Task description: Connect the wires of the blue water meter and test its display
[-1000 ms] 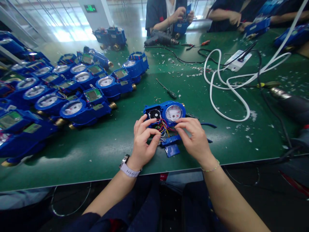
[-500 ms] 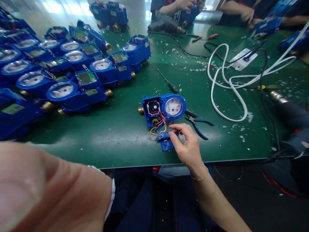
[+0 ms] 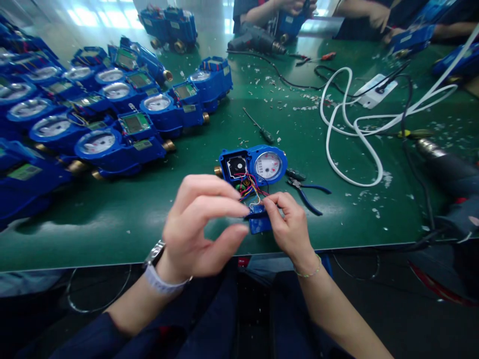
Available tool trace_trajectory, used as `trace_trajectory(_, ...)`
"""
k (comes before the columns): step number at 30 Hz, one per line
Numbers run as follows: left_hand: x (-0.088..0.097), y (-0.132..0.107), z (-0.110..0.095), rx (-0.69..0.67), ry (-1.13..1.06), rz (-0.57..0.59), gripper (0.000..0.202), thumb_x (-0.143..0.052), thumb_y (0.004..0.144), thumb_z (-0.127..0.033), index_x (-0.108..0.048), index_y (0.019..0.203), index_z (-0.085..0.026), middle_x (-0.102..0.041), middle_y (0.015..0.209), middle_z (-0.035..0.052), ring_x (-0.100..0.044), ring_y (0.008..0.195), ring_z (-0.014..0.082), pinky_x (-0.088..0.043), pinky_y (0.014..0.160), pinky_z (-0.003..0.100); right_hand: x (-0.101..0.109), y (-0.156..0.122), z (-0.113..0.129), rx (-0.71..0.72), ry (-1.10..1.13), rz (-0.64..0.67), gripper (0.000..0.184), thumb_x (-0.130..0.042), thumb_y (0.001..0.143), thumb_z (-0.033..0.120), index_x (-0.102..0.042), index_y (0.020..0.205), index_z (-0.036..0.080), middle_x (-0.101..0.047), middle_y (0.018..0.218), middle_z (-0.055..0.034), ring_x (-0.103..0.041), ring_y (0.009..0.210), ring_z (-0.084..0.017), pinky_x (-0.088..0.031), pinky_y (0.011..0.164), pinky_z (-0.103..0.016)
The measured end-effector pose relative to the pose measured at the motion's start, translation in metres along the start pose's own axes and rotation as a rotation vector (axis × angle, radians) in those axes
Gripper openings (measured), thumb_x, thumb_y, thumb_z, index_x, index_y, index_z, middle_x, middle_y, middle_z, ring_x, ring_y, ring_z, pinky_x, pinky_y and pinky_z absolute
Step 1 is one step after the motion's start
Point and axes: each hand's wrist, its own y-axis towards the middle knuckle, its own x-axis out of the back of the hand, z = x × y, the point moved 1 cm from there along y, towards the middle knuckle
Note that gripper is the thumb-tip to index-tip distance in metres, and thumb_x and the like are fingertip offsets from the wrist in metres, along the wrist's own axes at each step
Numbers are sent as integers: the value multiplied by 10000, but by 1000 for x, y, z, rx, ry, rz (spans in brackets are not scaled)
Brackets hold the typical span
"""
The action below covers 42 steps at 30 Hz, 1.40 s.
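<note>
An opened blue water meter (image 3: 253,167) lies on the green table (image 3: 149,219), its round dial to the right and coloured wires (image 3: 250,188) spilling toward me. My right hand (image 3: 288,227) pinches the small blue cover piece (image 3: 258,219) at the wire ends. My left hand (image 3: 198,227) hovers just left of it, fingers curved toward the thumb with a gap between, nothing visibly held. A watch sits on my left wrist.
Many blue meters (image 3: 112,114) crowd the left of the table. Blue-handled pliers (image 3: 309,192) lie right of the open meter, a screwdriver (image 3: 260,128) behind it. White cable loops (image 3: 355,129), a power strip (image 3: 376,90) and a heat gun (image 3: 445,164) lie right. Other people's hands work at the far edge.
My left hand went from the meter up close to the camera, then came back down beside the wires. My right hand stayed on the blue cover piece.
</note>
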Motion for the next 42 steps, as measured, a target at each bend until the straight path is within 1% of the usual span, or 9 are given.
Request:
trace_trajectory(2, -18, 5, 9, -93, 44, 86, 138, -638, 857, -335, -651, 970, -257, -619, 1177, 48, -554, 1164, 264, -443, 1059, 496, 0, -2, 0, -5, 16, -20, 200, -538, 944, 215, -588, 751, 211, -606, 733, -6, -547, 735, -184, -408, 685, -330)
trace_trajectory(5, -41, 3, 23, -107, 124, 179, 138, -661, 842, -279, -642, 968, -225, -572, 1300, 74, -439, 1323, 295, -374, 1110, 529, 0, -4, 2, -16, 51, -58, 154, -585, 928, 218, -614, 777, 210, -619, 753, -2, -560, 748, -180, -423, 706, -328)
trace_trajectory(10, -57, -4, 33, -75, 73, 179, 36, -655, 848, -237, -643, 865, -207, -599, 1282, 75, -396, 1369, 290, -352, 1121, 531, 0, -7, 3, -31, 70, -129, 158, -637, 912, 225, -607, 758, 208, -600, 738, 9, -558, 726, -168, -422, 702, -321)
trace_trajectory(17, -63, -5, 32, -9, -34, 158, 10, -651, 844, -210, -647, 836, -207, -612, 1275, 68, -383, 1385, 278, -323, 1142, 538, -2, -9, 1, 110, -22, -122, 187, -567, 948, 169, -544, 765, 200, -567, 738, 10, -521, 733, -160, -402, 688, -312)
trace_trajectory(20, -64, -5, 31, 4, -56, 181, 31, -639, 837, -185, -635, 814, -206, -616, 1284, 69, -375, 1397, 273, -322, 1146, 531, -1, -8, 1, 158, -34, -147, 117, -547, 946, 151, -559, 840, 200, -579, 819, -19, -543, 801, -180, -430, 736, -339)
trace_trajectory(22, -65, -6, 31, 12, -66, 189, 36, -627, 839, -180, -628, 814, -205, -614, 1294, 72, -367, 1405, 272, -317, 1150, 536, -1, -7, 2, 235, -49, -115, 80, -547, 934, 128, -592, 941, 194, -595, 926, -56, -562, 888, -205, -454, 798, -373)
trace_trajectory(24, -64, -7, 31, 18, -70, 196, 33, -616, 847, -185, -625, 822, -203, -609, 1303, 77, -360, 1411, 273, -306, 1155, 547, -2, -5, 3, 288, -71, -50, 141, -540, 929, 97, -616, 1001, 193, -604, 987, -76, -570, 931, -216, -465, 820, -387)
trace_trajectory(31, -59, -9, 31, 25, -22, 247, 61, -593, 868, -220, -617, 815, -204, -598, 1326, 80, -334, 1421, 294, -265, 1159, 596, -2, -1, -3, 374, -238, 12, 101, -532, 958, 128, -613, 954, 189, -644, 980, -79, -567, 885, -228, -448, 767, -388)
trace_trajectory(42, -54, -10, 29, 28, 24, 344, 71, -587, 846, -213, -604, 778, -207, -576, 1363, 57, -265, 1454, 306, -205, 1168, 610, -7, 0, -8, 354, -262, 39, 102, -460, 994, 166, -544, 949, 201, -637, 1012, -84, -576, 918, -235, -445, 776, -389)
